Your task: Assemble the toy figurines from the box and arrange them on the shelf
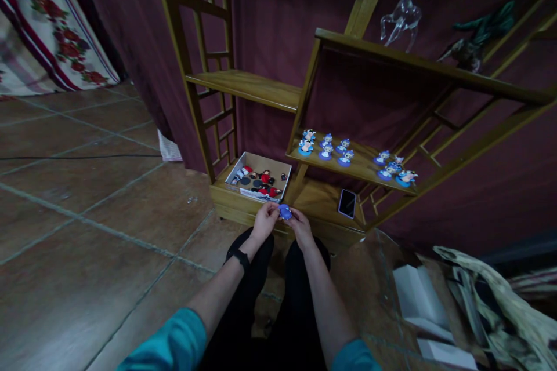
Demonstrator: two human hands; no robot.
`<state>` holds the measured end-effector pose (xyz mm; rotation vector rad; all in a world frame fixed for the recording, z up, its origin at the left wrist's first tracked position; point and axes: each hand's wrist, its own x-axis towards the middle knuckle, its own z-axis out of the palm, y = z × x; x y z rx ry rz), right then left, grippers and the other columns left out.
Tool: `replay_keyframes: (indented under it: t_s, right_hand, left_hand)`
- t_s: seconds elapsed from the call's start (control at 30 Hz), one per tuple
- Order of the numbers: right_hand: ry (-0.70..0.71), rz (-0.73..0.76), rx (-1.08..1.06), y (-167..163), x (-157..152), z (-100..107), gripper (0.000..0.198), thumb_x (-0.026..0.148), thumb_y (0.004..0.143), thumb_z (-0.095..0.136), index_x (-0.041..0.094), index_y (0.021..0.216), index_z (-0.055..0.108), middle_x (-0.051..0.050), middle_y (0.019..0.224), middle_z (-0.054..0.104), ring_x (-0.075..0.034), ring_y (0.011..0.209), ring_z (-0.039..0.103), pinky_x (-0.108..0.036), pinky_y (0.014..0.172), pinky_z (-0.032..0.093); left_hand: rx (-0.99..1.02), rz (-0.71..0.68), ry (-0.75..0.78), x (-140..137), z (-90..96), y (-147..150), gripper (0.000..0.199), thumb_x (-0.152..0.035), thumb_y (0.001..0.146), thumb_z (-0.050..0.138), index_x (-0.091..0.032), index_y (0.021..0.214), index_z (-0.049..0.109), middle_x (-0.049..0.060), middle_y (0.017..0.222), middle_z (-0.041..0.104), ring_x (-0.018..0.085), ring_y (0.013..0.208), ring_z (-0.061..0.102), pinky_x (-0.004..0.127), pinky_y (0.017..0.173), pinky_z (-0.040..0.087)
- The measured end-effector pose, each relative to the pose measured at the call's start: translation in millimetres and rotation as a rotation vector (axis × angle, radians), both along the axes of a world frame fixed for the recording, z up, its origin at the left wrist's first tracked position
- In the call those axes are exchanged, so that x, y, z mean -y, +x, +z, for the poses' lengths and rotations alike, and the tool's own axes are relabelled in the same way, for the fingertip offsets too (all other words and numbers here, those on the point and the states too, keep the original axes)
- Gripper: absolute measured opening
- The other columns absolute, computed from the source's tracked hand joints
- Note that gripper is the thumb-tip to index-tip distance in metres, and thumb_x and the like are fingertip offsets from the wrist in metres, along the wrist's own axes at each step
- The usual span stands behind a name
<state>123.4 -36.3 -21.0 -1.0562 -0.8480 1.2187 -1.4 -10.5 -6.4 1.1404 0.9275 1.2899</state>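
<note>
Ten or so small figurines (346, 157) already upright on the wooden shelf (362, 161), in groups towards either end; loose in the open box (275, 166), several red-and-black pieces (275, 192) remaining. Judging by that layout, probably well along. One blue-purple piece (285, 212) pinched between left hand (265, 220) and right hand (301, 226), both clamped on its sides, just in front of the box. Looks rounded, with pale spots; too small to make out further.

Display shelves (248, 88) and floral fabric (67, 46) suggest a home.
</note>
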Motion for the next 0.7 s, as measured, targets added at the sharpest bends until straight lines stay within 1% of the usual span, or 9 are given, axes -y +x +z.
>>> replay_keyframes:
  t_s: [0.07, 0.2, 0.3, 0.4, 0.5, 0.6, 0.7]
  right_hand:
    - [-0.038, 0.021, 0.012, -2.1, 1.3, 1.8, 0.033, 0.027, 0.059, 0.067, 0.021, 0.091, 0.064, -0.001, 0.092, 0.066, -0.017, 0.083, 0.06, -0.031, 0.075, 0.049]
    - [-0.015, 0.012, 0.045, -3.2, 1.6, 3.8, 0.026, 0.029, 0.06, 0.065, 0.02, 0.084, 0.065, 0.0, 0.08, 0.066, -0.014, 0.074, 0.059, -0.027, 0.068, 0.048]
    - [-0.009, -0.029, 0.054, -1.6, -0.1, 2.5, 0.026, 0.034, 0.064, 0.062, 0.02, 0.086, 0.065, -0.001, 0.083, 0.067, -0.015, 0.074, 0.059, -0.026, 0.065, 0.048]
    - [-0.017, -0.057, 0.042, -0.1, -2.1, 0.7, 0.029, 0.034, 0.062, 0.064, 0.02, 0.086, 0.065, -0.001, 0.084, 0.067, -0.015, 0.072, 0.059, -0.026, 0.061, 0.048]
    - [-0.029, -0.065, 0.005, 0.2, -2.6, 1.0, 0.029, 0.033, 0.058, 0.067, 0.02, 0.085, 0.065, 0.0, 0.08, 0.066, -0.013, 0.063, 0.057, -0.024, 0.056, 0.046]
    - [-0.025, -0.037, 0.001, -0.5, -1.2, 3.3, 0.028, 0.033, 0.06, 0.066, 0.02, 0.084, 0.065, 0.002, 0.072, 0.064, -0.01, 0.056, 0.054, -0.023, 0.055, 0.045]
    - [-0.024, -0.001, -0.004, -1.0, 0.8, 5.8, 0.03, 0.033, 0.063, 0.065, 0.02, 0.089, 0.065, 0.002, 0.068, 0.063, -0.009, 0.055, 0.053, -0.022, 0.055, 0.045]
  left_hand:
    - [-0.023, -0.002, 0.038, 1.7, 1.9, 0.4, 0.015, -0.025, 0.068, 0.06, -0.015, 0.078, 0.056, 0.001, 0.072, 0.06, 0.012, 0.063, 0.056, 0.025, 0.061, 0.048]
    - [-0.108, -0.021, 0.1, 6.3, 7.7, -1.5, 0.011, -0.024, 0.071, 0.058, -0.016, 0.078, 0.058, 0.002, 0.073, 0.06, 0.013, 0.067, 0.056, 0.025, 0.066, 0.045]
    - [-0.154, -0.002, 0.122, 8.2, 9.7, -3.9, 0.011, -0.021, 0.069, 0.06, -0.017, 0.079, 0.06, 0.002, 0.075, 0.062, 0.014, 0.071, 0.056, 0.025, 0.07, 0.043]
    - [-0.152, -0.011, 0.113, 6.9, 8.3, -5.4, 0.013, -0.021, 0.067, 0.062, -0.017, 0.08, 0.061, 0.002, 0.075, 0.063, 0.015, 0.072, 0.056, 0.026, 0.071, 0.043]
    - [-0.113, -0.054, 0.084, 3.4, 6.2, -5.8, 0.014, -0.023, 0.067, 0.062, -0.016, 0.08, 0.061, 0.002, 0.07, 0.062, 0.014, 0.066, 0.056, 0.025, 0.066, 0.043]
    - [-0.071, -0.087, 0.026, 0.0, 5.7, -5.8, 0.016, -0.025, 0.067, 0.062, -0.014, 0.079, 0.061, 0.001, 0.066, 0.061, 0.012, 0.058, 0.055, 0.023, 0.059, 0.042]
    - [-0.049, -0.07, -0.018, -2.0, 6.3, -6.2, 0.021, -0.024, 0.067, 0.063, -0.013, 0.084, 0.062, 0.001, 0.063, 0.061, 0.011, 0.053, 0.054, 0.023, 0.054, 0.041]
